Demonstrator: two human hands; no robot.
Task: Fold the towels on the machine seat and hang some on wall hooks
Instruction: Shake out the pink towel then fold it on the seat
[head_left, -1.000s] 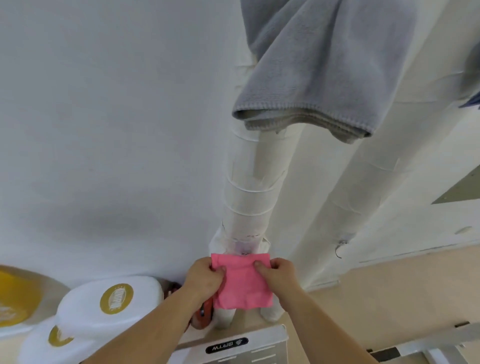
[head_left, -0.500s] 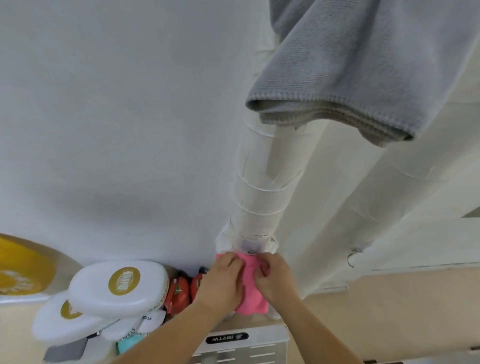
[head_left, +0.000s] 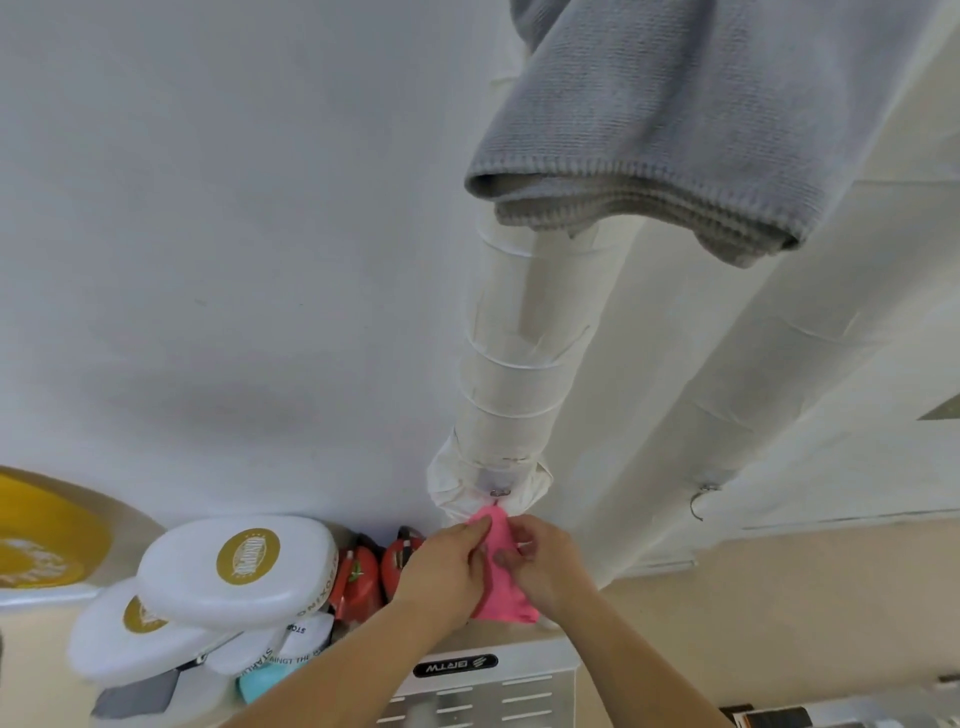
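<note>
The grey towel (head_left: 701, 130) hangs high on the wall (head_left: 234, 260), over the top of the white wrapped pipe (head_left: 519, 374). Your two forearms reach to the pipe's lower end. Your left hand (head_left: 447, 566) and right hand (head_left: 545, 564) pinch with curled fingers the bunched pink towel (head_left: 501, 587), its top corner just under the small hook (head_left: 500, 492).

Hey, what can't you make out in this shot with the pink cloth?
Grey towel: top cut off by the head view's upper edge.
Pink cloth: partly covered by left hand and right hand.
Small hook: too small to tell whether the cloth is on it.
</note>
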